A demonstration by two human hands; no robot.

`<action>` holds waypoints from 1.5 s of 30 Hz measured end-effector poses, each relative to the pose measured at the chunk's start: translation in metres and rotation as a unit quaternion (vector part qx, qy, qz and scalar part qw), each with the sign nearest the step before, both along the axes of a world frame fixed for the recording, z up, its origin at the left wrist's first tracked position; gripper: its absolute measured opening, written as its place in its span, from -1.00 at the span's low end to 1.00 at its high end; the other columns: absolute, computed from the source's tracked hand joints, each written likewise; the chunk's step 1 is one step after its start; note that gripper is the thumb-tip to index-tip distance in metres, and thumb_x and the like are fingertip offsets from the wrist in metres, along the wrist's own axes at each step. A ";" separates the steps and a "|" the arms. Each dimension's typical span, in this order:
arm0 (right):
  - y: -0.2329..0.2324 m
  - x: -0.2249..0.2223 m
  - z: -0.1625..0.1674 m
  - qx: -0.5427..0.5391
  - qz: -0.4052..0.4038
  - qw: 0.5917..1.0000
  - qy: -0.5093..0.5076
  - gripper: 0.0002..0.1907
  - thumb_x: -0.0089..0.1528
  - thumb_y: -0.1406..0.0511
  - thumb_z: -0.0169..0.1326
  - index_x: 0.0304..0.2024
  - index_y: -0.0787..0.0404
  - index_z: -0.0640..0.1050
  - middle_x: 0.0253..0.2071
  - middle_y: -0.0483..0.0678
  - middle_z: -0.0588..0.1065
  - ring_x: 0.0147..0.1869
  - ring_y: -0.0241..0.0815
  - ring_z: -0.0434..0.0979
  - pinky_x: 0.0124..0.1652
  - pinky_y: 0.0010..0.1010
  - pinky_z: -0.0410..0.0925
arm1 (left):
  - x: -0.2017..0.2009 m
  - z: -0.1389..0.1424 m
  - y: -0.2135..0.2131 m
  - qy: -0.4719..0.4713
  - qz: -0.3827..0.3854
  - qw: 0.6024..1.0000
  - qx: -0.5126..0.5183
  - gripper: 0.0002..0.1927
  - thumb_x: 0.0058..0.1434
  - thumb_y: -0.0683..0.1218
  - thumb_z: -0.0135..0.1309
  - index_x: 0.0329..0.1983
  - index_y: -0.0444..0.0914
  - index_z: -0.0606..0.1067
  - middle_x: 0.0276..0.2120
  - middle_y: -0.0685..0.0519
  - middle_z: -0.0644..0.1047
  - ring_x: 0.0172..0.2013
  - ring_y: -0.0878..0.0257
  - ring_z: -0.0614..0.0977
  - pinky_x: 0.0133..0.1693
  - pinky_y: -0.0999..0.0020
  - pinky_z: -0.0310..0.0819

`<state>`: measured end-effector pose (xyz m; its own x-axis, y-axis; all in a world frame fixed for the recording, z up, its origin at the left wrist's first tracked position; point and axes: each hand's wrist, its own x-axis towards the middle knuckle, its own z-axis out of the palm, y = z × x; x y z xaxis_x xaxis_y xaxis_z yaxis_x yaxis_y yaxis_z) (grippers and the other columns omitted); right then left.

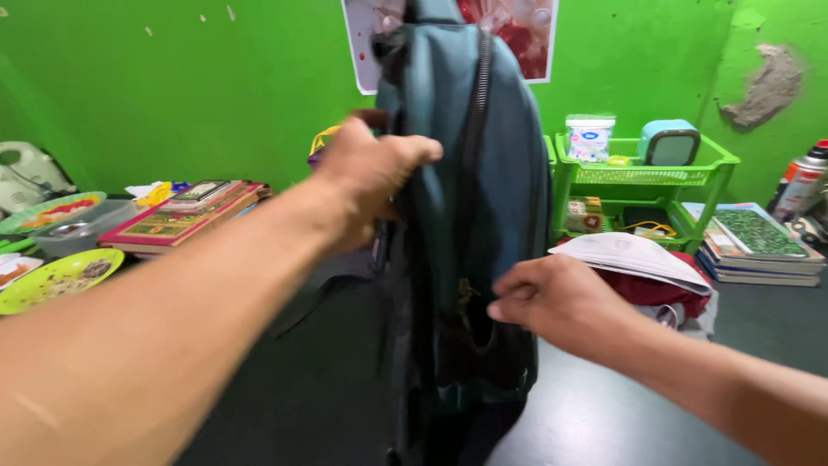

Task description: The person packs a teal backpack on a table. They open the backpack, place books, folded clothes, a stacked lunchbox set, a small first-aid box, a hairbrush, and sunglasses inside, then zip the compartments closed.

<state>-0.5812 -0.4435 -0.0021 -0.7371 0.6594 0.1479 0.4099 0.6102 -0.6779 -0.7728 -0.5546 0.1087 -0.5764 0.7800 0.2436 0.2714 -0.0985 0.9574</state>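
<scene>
Teal backpack (470,173) in both hands' grip, left (366,173) high, right (552,298) at zipper.

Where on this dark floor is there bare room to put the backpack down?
Bare floor lies front right, between the backpack, the right hand and the folded clothes. Another patch lies under the left hand. Crowded: plates and books left, green rack right.

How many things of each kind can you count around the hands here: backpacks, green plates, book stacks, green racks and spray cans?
Backpacks: 1, the dark teal backpack gripped by the left hand and touched by the right hand
Green plates: 2
Book stacks: 2
Green racks: 1
Spray cans: 1
Total: 7
</scene>
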 end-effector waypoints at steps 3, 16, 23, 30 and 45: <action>-0.025 -0.027 0.004 0.068 -0.045 0.995 -0.051 -0.67 0.14 0.23 0.30 -0.09 0.22 0.67 -0.44 0.03 0.60 -0.39 -0.20 0.59 -0.25 -0.34 0.45 | 0.003 -0.011 -0.001 0.186 0.099 0.976 0.047 0.02 -0.15 -0.08 0.33 0.39 -0.34 0.12 0.12 -0.18 0.49 0.11 0.00 0.57 0.13 0.19 0.46; -0.007 -0.117 -0.047 0.077 -0.086 0.993 0.012 -0.86 0.10 0.30 0.24 -0.33 0.23 0.65 -0.53 0.11 0.59 -0.47 -0.09 0.62 -0.34 -0.26 0.44 | -0.081 -0.062 0.026 0.222 0.077 0.972 -0.023 0.19 -0.19 -0.04 0.37 0.49 -0.24 0.00 0.29 -0.17 0.39 0.26 0.05 0.47 0.20 0.31 0.35; -0.009 -0.147 0.000 0.453 0.074 0.862 0.213 -0.84 0.14 0.30 0.17 -0.43 0.21 0.45 -0.50 0.03 0.46 -0.44 0.07 0.54 -0.44 -0.14 0.37 | -0.163 -0.079 0.018 0.261 0.009 0.965 0.036 0.14 -0.08 -0.03 0.33 0.51 -0.35 -0.02 0.37 -0.19 0.32 0.35 0.10 0.39 0.28 0.38 0.24; 0.082 -0.201 0.120 0.584 -0.019 0.795 0.164 -0.83 0.22 0.22 0.29 -0.30 0.12 0.56 -0.38 -0.11 0.56 -0.31 -0.04 0.58 -0.17 -0.08 0.34 | -0.233 -0.063 0.014 0.348 -0.011 0.937 -0.031 -0.17 -0.01 -0.16 0.19 0.41 -0.27 0.30 0.19 -0.13 0.54 0.19 0.16 0.58 0.15 0.34 0.41; 0.065 -0.327 0.166 0.094 -0.112 0.981 0.125 -0.77 0.17 0.17 0.10 -0.23 0.15 0.63 -0.16 0.00 0.56 -0.05 -0.11 0.42 -0.12 -0.13 0.20 | -0.332 -0.008 0.001 0.514 0.172 0.819 0.188 -0.68 0.11 -0.01 0.38 -0.15 -0.26 0.60 -0.23 -0.09 0.62 -0.20 0.07 0.69 -0.13 0.22 0.55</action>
<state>-0.9078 -0.3785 0.1639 -0.5029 0.7438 0.4403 0.3834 0.6485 -0.6576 -1.1043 -0.5537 0.1003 -0.0863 0.3734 0.9237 0.9887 -0.0817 0.1254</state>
